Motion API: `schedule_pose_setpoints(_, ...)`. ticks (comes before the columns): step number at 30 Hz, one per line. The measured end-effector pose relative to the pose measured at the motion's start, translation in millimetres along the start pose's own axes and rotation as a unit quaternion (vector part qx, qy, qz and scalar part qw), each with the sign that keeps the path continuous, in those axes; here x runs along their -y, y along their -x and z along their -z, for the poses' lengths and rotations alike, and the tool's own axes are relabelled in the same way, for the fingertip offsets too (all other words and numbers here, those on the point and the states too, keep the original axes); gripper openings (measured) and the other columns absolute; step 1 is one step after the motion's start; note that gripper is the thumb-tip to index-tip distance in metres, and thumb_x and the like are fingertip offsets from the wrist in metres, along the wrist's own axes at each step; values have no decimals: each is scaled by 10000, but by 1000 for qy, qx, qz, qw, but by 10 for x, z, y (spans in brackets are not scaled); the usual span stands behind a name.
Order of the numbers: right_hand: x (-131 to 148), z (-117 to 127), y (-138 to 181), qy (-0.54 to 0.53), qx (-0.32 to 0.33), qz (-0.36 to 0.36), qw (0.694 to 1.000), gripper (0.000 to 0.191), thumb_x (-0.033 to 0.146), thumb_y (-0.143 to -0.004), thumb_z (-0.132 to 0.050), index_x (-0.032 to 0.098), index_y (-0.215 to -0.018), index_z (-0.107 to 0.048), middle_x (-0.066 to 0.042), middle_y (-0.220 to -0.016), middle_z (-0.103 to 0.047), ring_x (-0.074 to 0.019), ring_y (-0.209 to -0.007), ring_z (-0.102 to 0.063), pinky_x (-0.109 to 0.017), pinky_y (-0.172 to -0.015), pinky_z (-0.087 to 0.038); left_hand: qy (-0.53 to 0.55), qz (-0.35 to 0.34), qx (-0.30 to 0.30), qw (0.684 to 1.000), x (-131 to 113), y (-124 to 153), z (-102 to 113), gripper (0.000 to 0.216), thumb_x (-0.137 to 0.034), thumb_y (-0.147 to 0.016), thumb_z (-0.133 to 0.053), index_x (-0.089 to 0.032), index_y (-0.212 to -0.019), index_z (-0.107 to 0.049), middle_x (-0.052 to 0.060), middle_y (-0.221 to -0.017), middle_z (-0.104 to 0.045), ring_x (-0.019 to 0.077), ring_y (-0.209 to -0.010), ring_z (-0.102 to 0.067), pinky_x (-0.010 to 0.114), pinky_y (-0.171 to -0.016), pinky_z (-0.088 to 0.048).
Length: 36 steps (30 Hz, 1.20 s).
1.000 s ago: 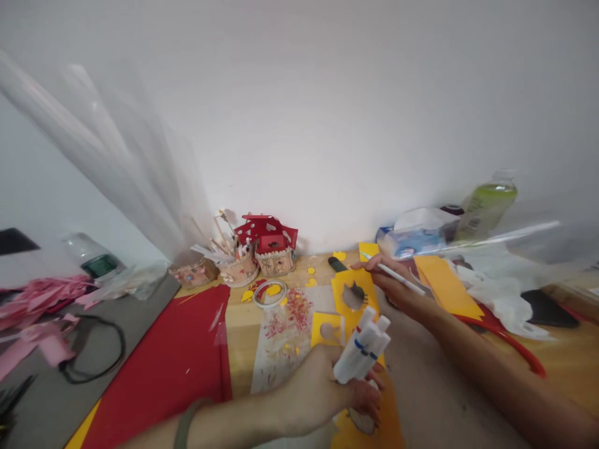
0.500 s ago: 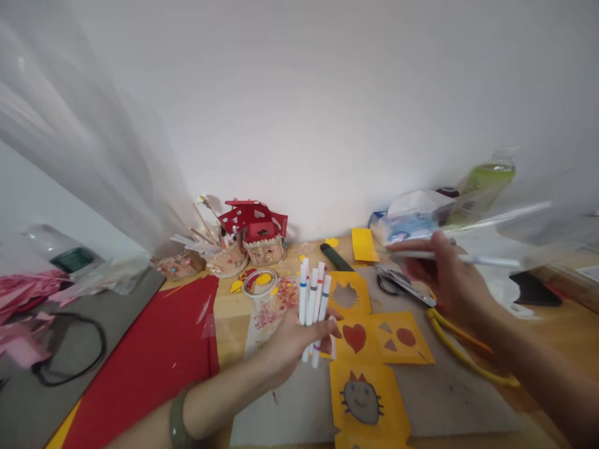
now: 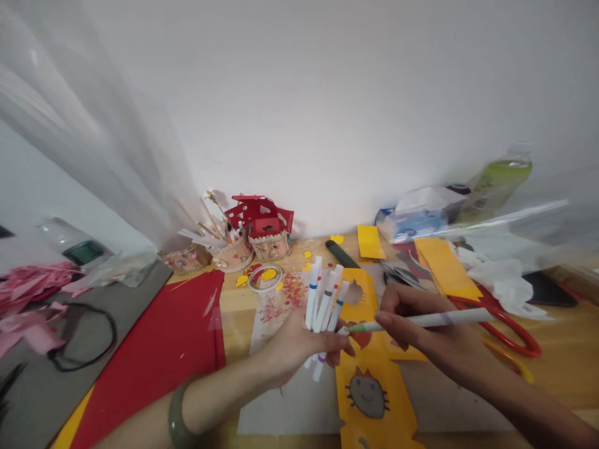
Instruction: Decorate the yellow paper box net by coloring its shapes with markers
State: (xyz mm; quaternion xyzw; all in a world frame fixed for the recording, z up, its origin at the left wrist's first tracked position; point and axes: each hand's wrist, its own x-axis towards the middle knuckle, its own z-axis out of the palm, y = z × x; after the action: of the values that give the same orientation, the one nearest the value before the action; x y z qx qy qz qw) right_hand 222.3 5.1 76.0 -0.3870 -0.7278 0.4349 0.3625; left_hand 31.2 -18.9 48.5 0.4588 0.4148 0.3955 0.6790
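Observation:
My left hand (image 3: 297,349) is closed round a bundle of white felt-tip markers (image 3: 322,305) with coloured bands, held upright. At its thumb and fingertips is a small white piece (image 3: 344,331) that looks like a marker cap. Closed in a writing grip, my right hand (image 3: 435,324) holds an uncapped marker (image 3: 421,320) with a green tip. That tip points left, at or very close to the white piece; whether they touch I cannot tell. Below lies a yellow paper cut-out (image 3: 349,374) bearing a grey cat face (image 3: 367,396) and a red heart, partly covered by my hands.
Red card (image 3: 159,355) lies at left, near a tape roll (image 3: 266,279) and decorated pots (image 3: 231,254). Red-handled scissors (image 3: 519,340), folded yellow paper (image 3: 447,268), a tissue pack (image 3: 416,221) and a green drink bottle (image 3: 498,184) are at right. A dark green cutter (image 3: 341,254) lies behind.
My right hand has come left and down with its marker, bringing the green tip to my left fingertips. The folded yellow paper and red scissor handles now show. The view has shifted slightly.

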Motion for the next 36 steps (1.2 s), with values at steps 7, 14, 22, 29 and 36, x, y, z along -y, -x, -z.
schedule_pose_setpoints(7, 10, -91, -42, -92, 91, -69, 989, 225, 392, -675, -686, 192, -629, -594, 23, -556, -545, -99, -479, -452, -211, -415, -305, -35, 43, 28, 998, -8, 35, 21, 197, -208, -562, -728, -108, -682, -609, 7, -541, -591, 78, -416, -495, 188, -410, -365)
schedule_pose_setpoints(14, -39, -79, -122, -177, 32, -70, 981, 312, 383, -854, -468, 174, -689, -630, 8, -475, -576, -99, -425, -498, -208, -400, -352, -38, -8, -18, 999, -70, 10, 22, 159, -228, -643, -696, -104, -707, -620, 14, -572, -604, 67, -430, -487, 183, -426, -375)
schedule_pose_setpoints(22, 146, 26, -173, -184, 0, -61, 981, 332, 355, -847, -514, 180, -576, -592, 25, -424, -536, -77, -365, -485, -191, -345, -301, -50, -65, -48, 995, -344, 11, -110, 129, -232, -676, -689, -123, -701, -624, 9, -575, -630, 70, -470, -514, 176, -462, -401)
schedule_pose_setpoints(29, 2, -60, -117, -206, -49, -74, 974, 317, 319, -853, -482, 190, -570, -539, 47, -466, -489, -67, -400, -469, -190, -363, -283, -49, -70, -49, 995, -301, -32, -194, 106, -205, -689, -676, -131, -706, -602, -11, -544, -616, 60, -450, -514, 155, -440, -398)
schedule_pose_setpoints(36, -77, -119, -106, -166, -69, -119, 976, 336, 363, -842, -462, 184, -559, -491, 55, -423, -415, -72, -384, -381, -210, -366, -218, 44, -10, 16, 999, -132, -104, -147, 158, -222, -671, -697, -110, -728, -602, 19, -563, -629, 69, -440, -535, 161, -438, -403)
